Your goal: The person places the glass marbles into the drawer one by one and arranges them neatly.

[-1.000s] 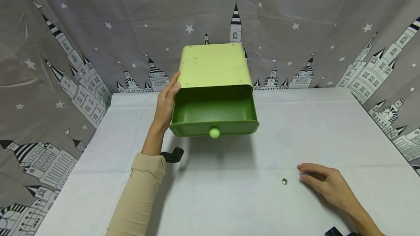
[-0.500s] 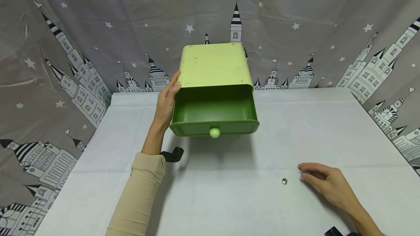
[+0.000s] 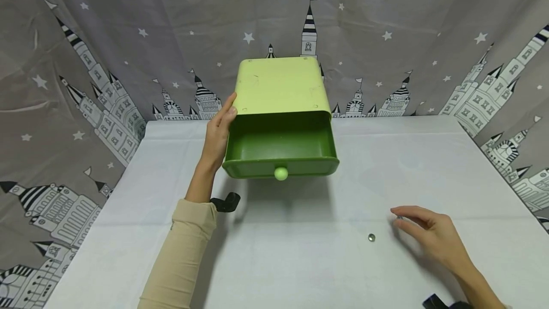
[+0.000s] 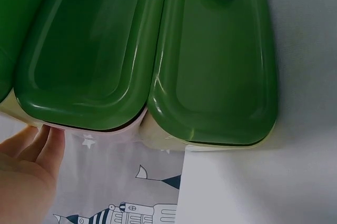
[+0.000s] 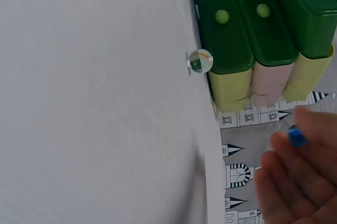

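A stacked drawer chest (image 3: 280, 85) with a pale yellow top stands at the middle back of the table. Its dark green top drawer (image 3: 280, 139) is pulled out and empty, a round light-green knob on its front. My left hand (image 3: 218, 132) rests along the chest's left side with extended fingers, the thumb by the top's front corner. Between thumb and fingertips my right hand (image 3: 431, 235) pinches a small blue marble (image 5: 296, 136), raised over the table at the right. A clear glass marble (image 3: 371, 237) lies on the table left of that hand.
Two more drawers sit below, the pink-bodied middle one (image 5: 271, 29) and the yellow-bodied bottom one (image 5: 226, 29), both pushed in. White cloth covers the table (image 3: 300, 261). Behind and at the sides hangs a grey curtain (image 3: 171, 13) printed with castles and stars.
My right hand has lifted slightly off the cloth and moved a little toward the back with the blue marble. My left hand, the chest and the clear marble stay put.
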A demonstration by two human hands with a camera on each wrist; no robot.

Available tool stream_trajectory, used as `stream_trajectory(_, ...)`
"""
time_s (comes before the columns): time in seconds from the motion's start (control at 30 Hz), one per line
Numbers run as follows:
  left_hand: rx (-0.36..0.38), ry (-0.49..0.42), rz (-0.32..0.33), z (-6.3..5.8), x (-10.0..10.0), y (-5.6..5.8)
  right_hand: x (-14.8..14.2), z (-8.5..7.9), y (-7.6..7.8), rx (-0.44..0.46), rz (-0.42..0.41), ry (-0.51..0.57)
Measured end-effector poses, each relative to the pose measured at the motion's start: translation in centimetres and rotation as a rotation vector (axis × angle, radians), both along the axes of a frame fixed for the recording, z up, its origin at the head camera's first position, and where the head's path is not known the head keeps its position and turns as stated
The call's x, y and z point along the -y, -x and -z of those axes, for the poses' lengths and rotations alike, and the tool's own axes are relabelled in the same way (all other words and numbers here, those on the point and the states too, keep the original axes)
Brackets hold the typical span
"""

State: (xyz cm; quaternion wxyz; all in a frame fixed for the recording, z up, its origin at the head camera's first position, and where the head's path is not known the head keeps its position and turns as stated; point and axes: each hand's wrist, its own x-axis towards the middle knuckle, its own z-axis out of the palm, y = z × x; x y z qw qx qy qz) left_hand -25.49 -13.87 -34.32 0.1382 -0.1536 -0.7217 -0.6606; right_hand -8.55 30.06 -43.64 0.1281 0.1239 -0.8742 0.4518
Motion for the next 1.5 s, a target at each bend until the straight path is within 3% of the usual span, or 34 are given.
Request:
stream_trajectory(0.9,-0.005,-0.015,0.01,0.1,0.0,0.2,2.6,-4.9,2.0,-0.065,-0.005,0.072)
stream_trajectory(1.2,-0.002,-0.013,0.014,0.0,0.1,0.1,4.8,-7.7,3.7,-0.196,-0.122,0.088)
stream_trajectory(1.37,0.0,-0.01,0.01,0.0,0.0,0.1,6.5,-9.6,4.8,-0.282,-0.215,0.166)
stream_trajectory(1.5,-0.006,-0.009,0.008,0.1,0.0,0.1,8.3,-11.1,5.6,-0.3,-0.26,0.254)
